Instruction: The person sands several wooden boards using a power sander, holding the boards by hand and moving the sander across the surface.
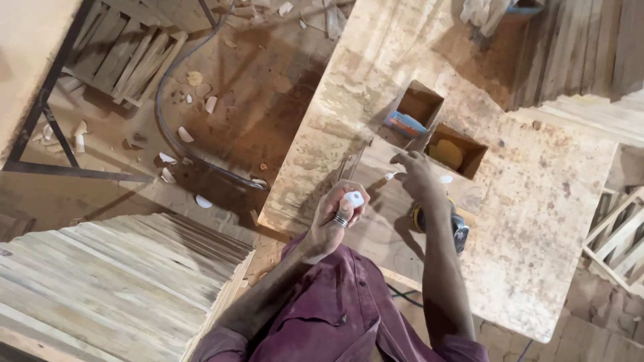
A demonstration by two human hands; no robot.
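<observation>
Left hand fingers clench a white bottle; right hand fingers spread near 2 boxes.

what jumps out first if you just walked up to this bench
The left hand, a ring on one finger, grips a small white object over the dusty wooden bench. The right hand presses fingertips on a flat board beside two open wooden boxes, one holding a yellow disc. Stacked planks fill the lower left.

We note one likely package: a small blue-and-red pack lying in the left square desk recess; no labels, signs, screens.
</observation>
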